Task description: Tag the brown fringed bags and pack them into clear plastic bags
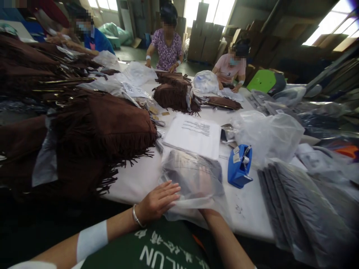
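A clear plastic bag (pixel 185 200) lies at the table's front edge with a dark, flat item (pixel 179 164) inside; its kind is not plain through the film. My left hand (pixel 159 198) rests on the bag's left side, fingers stretched out and lying flat. Reaching into the bag's near opening is my right hand (pixel 204 183), blurred by the plastic, so its fingers do not show clearly. Just beyond the bag sits a stack of printed white sheets (pixel 193 136). To the right stands a blue tape dispenser (pixel 239 168).
Brown fringed bags (pixel 112 127) are heaped on the left, with more fringed bags (pixel 174 93) mid-table. Packed grey items (pixel 291 201) lie in a row at right, near loose clear plastic bags (pixel 269 130). Several people work across the table (pixel 134 179).
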The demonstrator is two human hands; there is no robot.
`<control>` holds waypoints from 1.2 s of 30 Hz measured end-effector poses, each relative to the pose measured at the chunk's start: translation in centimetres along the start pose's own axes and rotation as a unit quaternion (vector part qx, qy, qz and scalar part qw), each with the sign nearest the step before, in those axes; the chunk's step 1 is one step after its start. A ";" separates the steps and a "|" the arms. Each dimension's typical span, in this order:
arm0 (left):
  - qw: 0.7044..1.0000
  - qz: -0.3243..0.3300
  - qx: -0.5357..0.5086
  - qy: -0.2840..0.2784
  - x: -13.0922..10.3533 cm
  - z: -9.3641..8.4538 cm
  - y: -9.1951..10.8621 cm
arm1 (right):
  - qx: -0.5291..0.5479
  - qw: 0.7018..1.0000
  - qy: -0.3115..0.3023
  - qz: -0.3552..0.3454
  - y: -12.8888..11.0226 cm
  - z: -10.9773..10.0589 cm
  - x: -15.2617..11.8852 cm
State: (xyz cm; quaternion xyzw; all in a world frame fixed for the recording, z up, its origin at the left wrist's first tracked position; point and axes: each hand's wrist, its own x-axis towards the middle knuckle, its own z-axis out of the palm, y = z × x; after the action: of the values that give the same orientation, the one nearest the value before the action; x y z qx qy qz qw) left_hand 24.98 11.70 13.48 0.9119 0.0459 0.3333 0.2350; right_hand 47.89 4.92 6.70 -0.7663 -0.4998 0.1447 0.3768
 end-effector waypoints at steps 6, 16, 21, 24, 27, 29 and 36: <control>0.996 0.037 0.038 -0.075 -2.7 1.0 -0.5 | -0.093 0.981 -0.111 -0.131 0.4 1.3 -0.9; 0.967 -0.003 0.121 -0.223 -4.9 -0.1 -3.1 | -0.175 0.962 -0.125 -0.168 2.3 2.7 0.2; 0.961 -0.034 0.110 -0.250 -5.2 -0.2 -3.3 | -0.210 0.955 -0.100 -0.185 2.4 1.4 -2.0; 0.952 -0.075 0.123 -0.271 -5.6 -0.5 -3.5 | -0.232 0.949 -0.100 -0.190 3.8 -1.8 -6.6; 0.938 -0.103 0.112 -0.310 -6.2 -0.3 -3.8 | -0.272 0.940 -0.104 -0.175 4.7 -6.0 -11.6; 0.928 -0.112 0.097 -0.343 -6.4 0.0 -3.8 | -0.260 0.941 -0.136 -0.166 3.7 -8.6 -13.3; 0.902 -0.121 0.021 -0.414 -4.0 -0.6 -4.1 | -0.018 0.948 -0.287 -0.137 -1.4 -11.1 -7.0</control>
State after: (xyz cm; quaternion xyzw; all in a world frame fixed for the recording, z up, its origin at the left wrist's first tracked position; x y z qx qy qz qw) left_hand 21.75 14.59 9.67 0.9599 0.0613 -0.1065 0.2521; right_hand 50.42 -5.67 14.07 -0.6233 -0.6893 0.2969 0.2197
